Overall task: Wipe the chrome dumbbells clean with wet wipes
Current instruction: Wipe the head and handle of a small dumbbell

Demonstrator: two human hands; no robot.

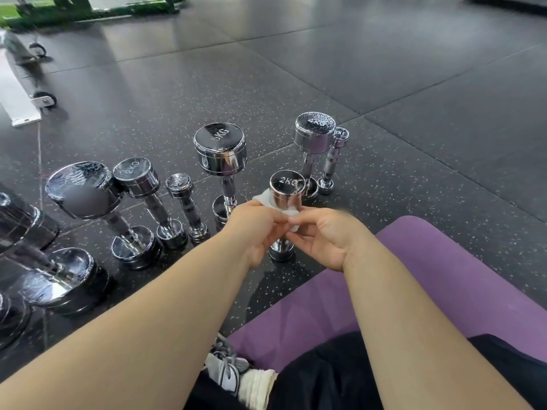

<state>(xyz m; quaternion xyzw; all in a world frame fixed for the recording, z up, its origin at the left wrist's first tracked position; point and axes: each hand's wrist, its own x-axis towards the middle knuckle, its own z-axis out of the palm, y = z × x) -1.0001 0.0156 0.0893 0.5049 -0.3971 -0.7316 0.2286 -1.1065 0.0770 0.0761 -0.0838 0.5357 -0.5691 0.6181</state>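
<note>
1. Black speckled rubber floor (414,143) all round, with a purple mat (444,276) at the near right. The 2KG dumbbell (287,187) stands on end just off the mat's left edge.
2. Both hands are on the wet wipe (263,199), which is wrapped round that dumbbell under its top head. The left hand (254,229) has its fingers curled and pinches one end, and the right hand (322,238) pinches the other. I can't tell if the right hand's lower fingers also grip the handle.
3. What I'd worry about: it's balanced on a small base, so a hard sideways tug on the wipe could tip it. The 5KG dumbbell (220,149) is just to its left and the 4KG dumbbell (315,131) is just behind, so one knock could start a domino thing.
4. Wet chrome is probably slippery too, so lifting it with the wipe alone looks dicey with a shoe (228,371) nearby.
5. Room-wise, the left is crowded with more dumbbells. The far and right floor is open, so that's the safe way to move stuff.
</note>
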